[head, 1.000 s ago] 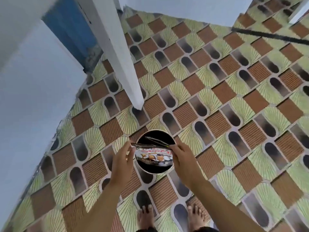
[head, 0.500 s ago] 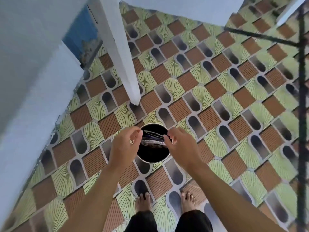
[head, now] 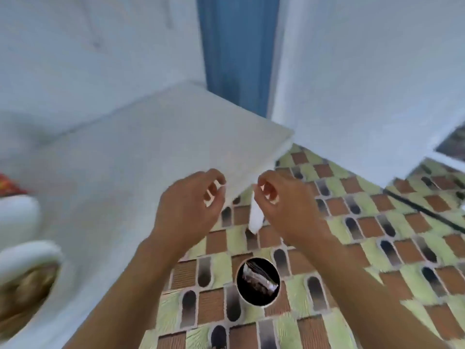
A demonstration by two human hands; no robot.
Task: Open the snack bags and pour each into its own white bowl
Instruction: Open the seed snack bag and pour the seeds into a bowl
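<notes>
My left hand (head: 186,205) and my right hand (head: 284,205) hover side by side over the near corner of the white table (head: 151,147), fingers loosely curled, holding nothing. An empty snack wrapper (head: 260,277) lies inside a round black bin (head: 240,288) on the floor below my forearms. At the table's left edge a white bowl (head: 35,253) holds golden-brown snacks (head: 25,290). Behind it stands a second white bowl (head: 17,215), its inside hidden. A red snack bag (head: 8,185) shows at the far left edge. The view is blurred.
A white table leg (head: 255,217) drops between my hands to the patterned tile floor (head: 364,248). White walls and a blue door strip (head: 234,46) stand behind the table. A dark cable (head: 427,212) crosses the floor at right.
Both hands let go of the wrapper, which now lies in the bin. The hands have risen away from it, and my view has swung up from the floor to the table.
</notes>
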